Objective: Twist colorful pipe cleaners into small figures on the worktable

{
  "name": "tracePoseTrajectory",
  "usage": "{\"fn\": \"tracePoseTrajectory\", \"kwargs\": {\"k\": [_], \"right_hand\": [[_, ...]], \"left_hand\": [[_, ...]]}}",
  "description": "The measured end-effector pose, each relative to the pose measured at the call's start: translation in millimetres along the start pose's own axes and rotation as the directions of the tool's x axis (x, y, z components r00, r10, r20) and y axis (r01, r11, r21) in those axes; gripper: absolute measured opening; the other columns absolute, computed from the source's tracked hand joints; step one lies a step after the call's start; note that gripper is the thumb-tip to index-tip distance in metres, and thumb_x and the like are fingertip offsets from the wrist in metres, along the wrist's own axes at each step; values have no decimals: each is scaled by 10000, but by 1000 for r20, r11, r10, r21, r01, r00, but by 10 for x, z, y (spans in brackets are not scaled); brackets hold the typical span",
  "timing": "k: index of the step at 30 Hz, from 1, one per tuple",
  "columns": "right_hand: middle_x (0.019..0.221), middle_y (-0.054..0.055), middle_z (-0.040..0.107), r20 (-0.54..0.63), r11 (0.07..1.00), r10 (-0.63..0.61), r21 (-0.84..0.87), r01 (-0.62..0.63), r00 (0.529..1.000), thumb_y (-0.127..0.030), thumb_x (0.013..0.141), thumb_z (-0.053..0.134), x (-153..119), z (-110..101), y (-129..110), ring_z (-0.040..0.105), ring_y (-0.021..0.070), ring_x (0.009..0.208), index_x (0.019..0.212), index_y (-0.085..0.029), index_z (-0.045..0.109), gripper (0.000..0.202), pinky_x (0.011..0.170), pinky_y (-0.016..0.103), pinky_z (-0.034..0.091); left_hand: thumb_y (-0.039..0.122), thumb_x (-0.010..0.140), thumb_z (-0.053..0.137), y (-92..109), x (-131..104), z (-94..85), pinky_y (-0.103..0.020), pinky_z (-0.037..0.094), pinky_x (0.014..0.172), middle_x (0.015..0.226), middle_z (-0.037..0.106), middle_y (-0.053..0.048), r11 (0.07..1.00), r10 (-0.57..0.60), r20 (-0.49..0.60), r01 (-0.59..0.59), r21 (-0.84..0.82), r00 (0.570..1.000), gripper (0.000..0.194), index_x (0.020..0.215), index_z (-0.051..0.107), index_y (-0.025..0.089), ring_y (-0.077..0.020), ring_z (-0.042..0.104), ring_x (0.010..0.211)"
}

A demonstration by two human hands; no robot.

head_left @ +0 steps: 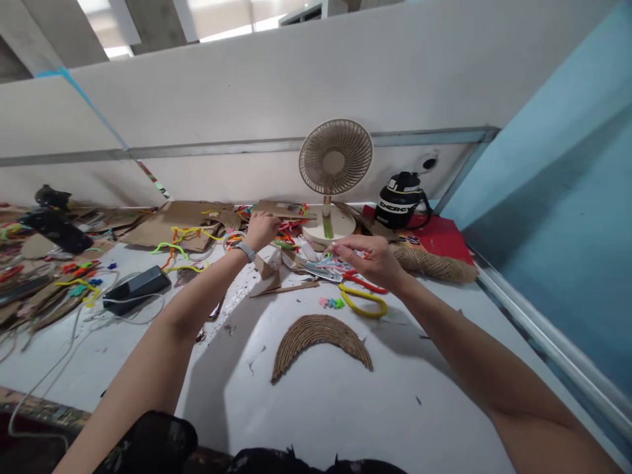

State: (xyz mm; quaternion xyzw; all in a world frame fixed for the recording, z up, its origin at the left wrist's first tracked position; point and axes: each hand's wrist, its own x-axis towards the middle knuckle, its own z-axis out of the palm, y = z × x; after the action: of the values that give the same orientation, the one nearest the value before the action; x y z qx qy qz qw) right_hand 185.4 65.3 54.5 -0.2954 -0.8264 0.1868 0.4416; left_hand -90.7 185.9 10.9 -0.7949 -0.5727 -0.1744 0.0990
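Observation:
My left hand (263, 230), with a watch on its wrist, reaches among colourful craft bits at the back of the table; its fingers are mostly hidden from me. My right hand (370, 259) is closed in a pinch above scissors, and whatever is between its fingertips is too small to name. Below it lie scissors with red handles (364, 282) and a yellow loop handle (363, 304). Small pink, blue and green star-like pieces (332, 303) sit close by. Nearer to me rests a crescent of cardboard covered with rows of brown twine (318, 332).
A small fan (336, 158) stands at the back. Right of it are a black jug marked ENERGY (397, 204), a roll of twine (434, 263) and a red packet (442, 240). Cardboard (170, 220), pipe cleaners (170, 247), a black box (137, 289) and a white cable lie left.

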Motion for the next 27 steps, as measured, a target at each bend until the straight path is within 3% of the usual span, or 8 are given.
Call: {"fn": "tracePoseTrajectory", "kwargs": {"k": [5, 11, 14, 17, 21, 24, 27], "right_hand": [[830, 59, 730, -1, 999, 40, 10, -40, 999, -313, 859, 556, -29, 2, 83, 666, 172, 752, 834, -164, 722, 224, 691, 254, 500], [835, 55, 730, -6, 997, 74, -3, -74, 997, -336, 860, 548, -35, -8, 159, 667, 183, 750, 839, -165, 728, 249, 688, 263, 495], [823, 54, 727, 2, 997, 83, 2, -83, 997, -347, 862, 542, -31, -4, 175, 664, 185, 752, 837, -163, 727, 263, 690, 264, 493], [821, 55, 720, 19, 993, 121, 3, -121, 992, -370, 860, 540, -29, 32, 199, 656, 191, 764, 845, -166, 724, 275, 694, 277, 494], [980, 75, 699, -13, 968, 239, 80, -237, 971, -427, 845, 549, -21, 144, 259, 647, 216, 876, 1022, -191, 681, 323, 778, 335, 508], [1182, 93, 627, -14, 934, 301, 207, -292, 953, -474, 828, 569, -17, 240, 297, 596, 238, 1057, 1192, -230, 579, 438, 892, 393, 483], [1302, 88, 549, -23, 886, 340, 344, -312, 940, -505, 804, 601, -15, 290, 306, 505, 238, 1197, 1232, -250, 524, 504, 988, 406, 419]], "left_hand": [[339, 872, 468, -126, 120, -221, -287, 399, 746, 909, 718, -92, 991, -105, -85, 97, -91, 991, 321, 1021, 722, 211, -220, 615, 841], [362, 839, 528, -294, 267, -459, -231, 408, 637, 814, 727, -67, 937, -264, -184, 206, -281, 947, 299, 970, 731, 186, -178, 634, 734], [364, 840, 531, -320, 329, -556, -212, 426, 611, 780, 720, -68, 863, -327, -253, 179, -472, 911, 297, 955, 711, 159, -158, 645, 697], [389, 861, 504, -218, 300, -636, -200, 428, 567, 684, 699, -54, 774, -344, -283, 100, -625, 895, 321, 958, 682, 140, -136, 640, 614], [414, 872, 503, 138, 72, -693, -218, 418, 592, 627, 677, -20, 878, -224, -415, -3, -479, 882, 311, 943, 684, 171, -124, 611, 577], [386, 896, 484, 476, -133, -668, -267, 422, 739, 615, 675, -11, 951, -42, -493, -116, -285, 869, 288, 934, 692, 192, -126, 606, 591], [352, 930, 433, 769, -278, -580, -288, 398, 834, 694, 706, -17, 942, 165, -486, -283, -180, 858, 292, 965, 680, 200, -116, 615, 615]]}}
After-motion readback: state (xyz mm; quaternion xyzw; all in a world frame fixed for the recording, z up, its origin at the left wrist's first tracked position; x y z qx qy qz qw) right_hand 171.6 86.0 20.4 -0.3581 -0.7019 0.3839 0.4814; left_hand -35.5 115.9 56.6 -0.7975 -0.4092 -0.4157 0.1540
